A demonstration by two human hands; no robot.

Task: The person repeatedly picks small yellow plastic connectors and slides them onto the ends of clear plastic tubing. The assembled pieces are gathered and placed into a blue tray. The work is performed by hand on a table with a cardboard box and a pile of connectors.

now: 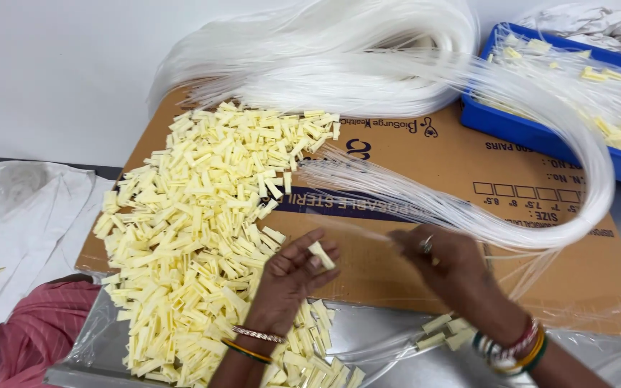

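My left hand (290, 276) holds one small pale yellow plastic piece (321, 255) between thumb and fingertips, at the right edge of a big heap of the same yellow pieces (203, 215). My right hand (443, 262), with a ring on one finger, pinches the end of a thin clear tube (368, 228) just right of that piece. The tube belongs to a long bundle of clear tubes (468, 208) that loops up and back across the flattened brown cardboard box (411, 144).
A blue tray (533, 133) at the back right holds tubes with yellow pieces fitted. A few finished yellow-ended tubes (443, 332) lie by my right wrist on clear plastic sheet. White cloth (30, 208) lies at the left, a white wall behind.
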